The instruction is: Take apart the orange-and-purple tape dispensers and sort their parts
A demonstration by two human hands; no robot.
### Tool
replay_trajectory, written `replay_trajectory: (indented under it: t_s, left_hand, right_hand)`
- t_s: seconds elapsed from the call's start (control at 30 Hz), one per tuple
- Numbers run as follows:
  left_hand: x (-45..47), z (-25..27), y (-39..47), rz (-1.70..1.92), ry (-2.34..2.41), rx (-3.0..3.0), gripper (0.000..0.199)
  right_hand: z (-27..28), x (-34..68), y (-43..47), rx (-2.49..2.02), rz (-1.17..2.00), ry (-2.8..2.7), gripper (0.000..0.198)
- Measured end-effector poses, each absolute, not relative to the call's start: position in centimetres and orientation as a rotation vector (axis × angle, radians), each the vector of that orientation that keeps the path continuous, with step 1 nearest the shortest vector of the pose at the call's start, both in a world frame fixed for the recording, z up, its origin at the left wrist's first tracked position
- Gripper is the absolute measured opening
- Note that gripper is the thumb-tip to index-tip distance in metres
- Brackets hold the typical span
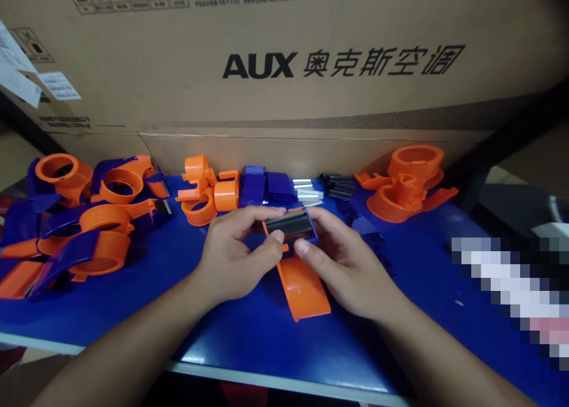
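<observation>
- Blue worktop (249,336) opens out between the forearms (146,333), pale edge (275,381) nearest!
- Left grip (235,253), right grip (351,265), both clasp the orange-and-blue plastic piece (299,273): black strip (291,224), curved orange tongue (309,294).

We bring both bare forearms in from the near edge: our left forearm (146,333) slants far and right, our right forearm (444,342) far and left. Our left grip (233,256) and right grip (353,262) face each other at the middle, near but apart, both bent inward and closed in a hold. We press our left thumb (269,250) rightward, its index finger (258,214) stretched along the far side. Our right thumb (317,260) points left and far; our lower fingers are mostly hidden.
</observation>
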State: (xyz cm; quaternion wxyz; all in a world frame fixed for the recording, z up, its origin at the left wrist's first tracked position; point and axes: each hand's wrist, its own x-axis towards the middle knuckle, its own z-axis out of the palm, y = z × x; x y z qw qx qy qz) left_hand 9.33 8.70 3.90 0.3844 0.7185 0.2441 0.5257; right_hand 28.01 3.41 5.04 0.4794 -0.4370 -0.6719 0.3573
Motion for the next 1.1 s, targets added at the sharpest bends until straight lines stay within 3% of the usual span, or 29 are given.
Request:
replay_trajectory:
  t_s: [0.23,0.5,0.63,0.87,1.1]
  left_hand:
    - [9.4,2.6,10.1,1.25,0.516,1.816,0.023]
    - [9.3,2.0,11.3,1.136,0.534,1.93,0.025]
    - [9.4,1.9,11.5,1.073,0.462,1.793,0.023]
    - [9.5,1.3,12.1,1.061,0.418,1.802,0.017]
    - [9.7,1.0,11.6,0.949,0.439,1.955,0.014]
  right_hand:
    - [4.4,27.9,3.8,-1.099,0.959,-1.541,0.026]
    - [4.2,27.7,4.0,-1.157,1.026,-1.448,0.042]
    - [4.3,27.4,4.0,-1.131,1.138,-1.427,0.04]
    - [3.4,27.4,4.3,-1.149,1.033,-1.545,0.043]
    - [2.7,27.1,4.2,-1.136,1.126,-1.66,0.023]
